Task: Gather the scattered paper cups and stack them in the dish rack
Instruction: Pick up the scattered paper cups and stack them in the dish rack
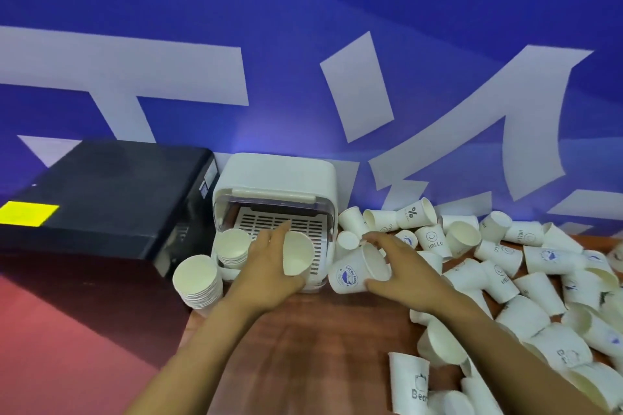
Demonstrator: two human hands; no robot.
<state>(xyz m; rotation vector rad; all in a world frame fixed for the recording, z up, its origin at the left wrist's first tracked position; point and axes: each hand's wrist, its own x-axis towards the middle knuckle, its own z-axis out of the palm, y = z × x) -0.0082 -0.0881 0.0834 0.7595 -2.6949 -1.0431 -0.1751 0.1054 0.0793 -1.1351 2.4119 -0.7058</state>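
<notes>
The left hand (269, 263) is curling round a cup (297, 253) at the dish rack (274, 178), a stack (232, 248) sitting inside. At three o'clock, the right hand (401, 266) is gripping a printed cup (357, 271).

head | worn on head | faces forward-down | close over table (303, 340)

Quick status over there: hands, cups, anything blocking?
Left hand holds a cup at the dish rack. Right hand grips whale-print cup. Nothing blocking.
</notes>
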